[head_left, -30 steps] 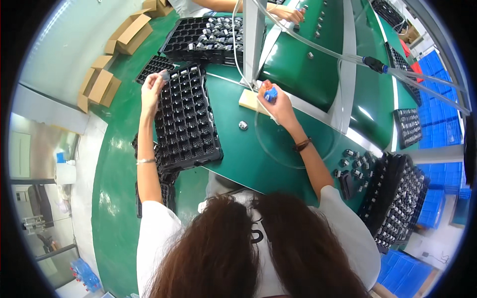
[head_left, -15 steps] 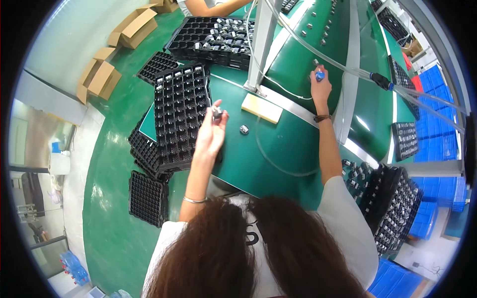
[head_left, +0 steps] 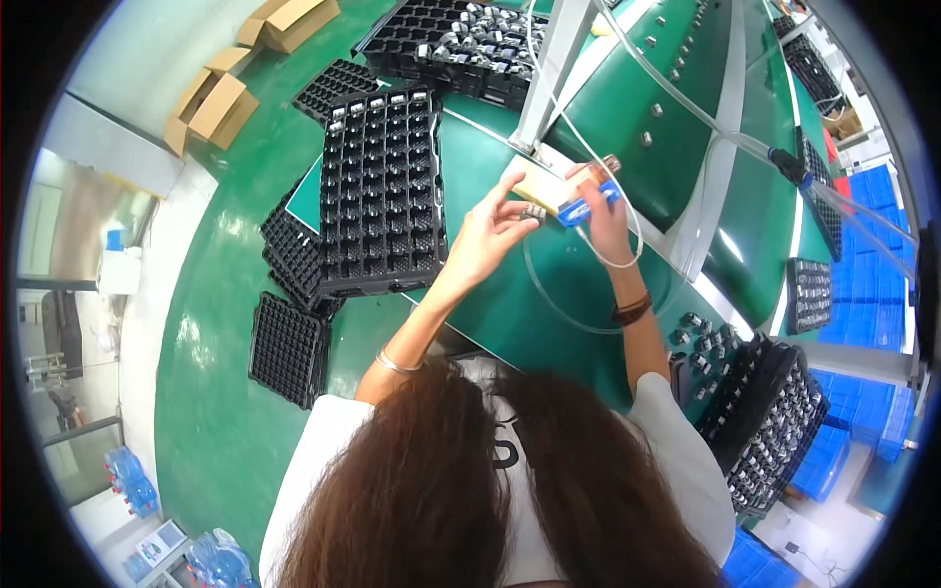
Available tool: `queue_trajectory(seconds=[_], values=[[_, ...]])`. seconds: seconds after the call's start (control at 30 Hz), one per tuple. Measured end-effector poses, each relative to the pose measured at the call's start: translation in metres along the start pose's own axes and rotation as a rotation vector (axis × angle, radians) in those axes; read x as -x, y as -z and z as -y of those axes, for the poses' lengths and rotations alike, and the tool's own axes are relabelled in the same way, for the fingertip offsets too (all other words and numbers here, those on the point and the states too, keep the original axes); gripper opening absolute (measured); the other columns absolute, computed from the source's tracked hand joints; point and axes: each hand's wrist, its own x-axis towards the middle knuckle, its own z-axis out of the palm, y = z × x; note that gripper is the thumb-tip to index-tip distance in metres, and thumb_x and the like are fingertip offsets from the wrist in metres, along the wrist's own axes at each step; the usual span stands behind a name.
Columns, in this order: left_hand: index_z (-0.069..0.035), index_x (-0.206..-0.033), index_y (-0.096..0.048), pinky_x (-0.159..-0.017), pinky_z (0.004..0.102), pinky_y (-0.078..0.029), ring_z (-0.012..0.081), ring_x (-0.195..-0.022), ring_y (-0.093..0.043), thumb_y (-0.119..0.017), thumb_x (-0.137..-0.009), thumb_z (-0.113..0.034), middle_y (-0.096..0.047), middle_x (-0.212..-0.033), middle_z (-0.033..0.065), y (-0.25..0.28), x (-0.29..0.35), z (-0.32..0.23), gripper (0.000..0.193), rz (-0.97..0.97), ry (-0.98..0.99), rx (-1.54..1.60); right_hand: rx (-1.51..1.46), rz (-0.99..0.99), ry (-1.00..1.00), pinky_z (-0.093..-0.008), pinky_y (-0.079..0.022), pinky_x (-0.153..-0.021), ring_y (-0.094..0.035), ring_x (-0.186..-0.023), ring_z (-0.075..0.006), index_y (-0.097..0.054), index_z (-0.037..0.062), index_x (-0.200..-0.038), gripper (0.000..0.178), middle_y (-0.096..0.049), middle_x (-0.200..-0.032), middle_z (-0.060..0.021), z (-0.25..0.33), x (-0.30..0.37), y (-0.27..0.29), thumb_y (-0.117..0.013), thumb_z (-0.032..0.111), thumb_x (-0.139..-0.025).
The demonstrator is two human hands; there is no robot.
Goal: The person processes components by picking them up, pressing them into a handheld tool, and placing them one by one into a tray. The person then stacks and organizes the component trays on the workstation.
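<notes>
My left hand point(head_left: 480, 240) pinches a small silver metal part point(head_left: 533, 212) between thumb and fingers, over the green table just left of the blue tool. In my right hand point(head_left: 605, 227) is a blue hand tool point(head_left: 588, 204) with a thin hose by it; motion blurs that hand. The tool's tip points toward the metal part, and I cannot tell whether they touch. Behind both hands lies a pale yellow pad point(head_left: 537, 186), partly covered by them. A black compartment tray point(head_left: 382, 196) stands left of my left hand, with a few silver parts near its far left corner.
A metal post point(head_left: 556, 73) rises behind the pad. Beyond it a green belt point(head_left: 618, 108) carries scattered silver parts. Stacked black trays point(head_left: 402, 44) heaped with parts stand at the back. More parts point(head_left: 701, 343) and filled trays point(head_left: 774, 431) are at my right. Clear hoses point(head_left: 725, 127) hang across.
My right hand has come back from the belt to the pad with the blue tool. My left hand has moved right, away from the tray. The loose part on the table no longer shows.
</notes>
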Motion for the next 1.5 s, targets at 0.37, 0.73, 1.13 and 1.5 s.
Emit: queue_trajectory(seconds=[0.37,0.73,1.13,1.5], values=[[-0.004,-0.135,-0.041,-0.078,0.0193,-0.047,0.0067,-0.084,-0.055,-0.065,-0.081,-0.002,-0.061,-0.101,0.0086,0.0,0.013,-0.021,0.06,0.059,0.018,-0.26,-0.007,0.097,0.051,-0.0201,-0.044,-0.065,-0.056,-0.076,-0.0058,-0.059,-0.0007,-0.101,0.018,-0.061,-0.087,-0.0013,-0.001,0.024,-0.017,-0.057,0.009,-0.086],[-0.001,-0.131,-0.046,-0.078,0.0251,-0.049,0.0103,-0.083,-0.06,-0.066,-0.08,-0.005,-0.066,-0.099,0.0139,0.009,0.006,-0.028,0.055,0.218,0.029,-0.386,0.09,0.107,-0.095,-0.0199,-0.043,-0.061,-0.054,-0.07,-0.0045,-0.061,-0.0007,-0.09,0.014,-0.061,-0.079,0.0003,0.013,0.02,-0.003,-0.06,0.012,-0.085],[0.0,-0.134,-0.041,-0.078,0.0248,-0.049,0.0099,-0.082,-0.06,-0.066,-0.078,-0.001,-0.067,-0.095,0.0141,0.007,0.003,-0.023,0.061,0.255,0.091,-0.294,0.098,0.061,0.007,-0.0206,-0.041,-0.056,-0.051,-0.063,-0.0041,-0.061,0.0004,-0.084,0.013,-0.059,-0.072,0.001,0.0,0.03,-0.014,-0.061,0.014,-0.084],[0.0,-0.136,-0.038,-0.081,0.025,-0.048,0.011,-0.085,-0.061,-0.064,-0.079,0.001,-0.066,-0.098,0.0149,0.01,0.003,-0.011,0.063,0.263,0.18,-0.003,0.036,0.07,-0.002,-0.0198,-0.043,-0.059,-0.054,-0.067,-0.0047,-0.062,-0.0004,-0.09,0.014,-0.061,-0.078,-0.0001,-0.005,0.035,-0.018,-0.059,0.013,-0.086]])
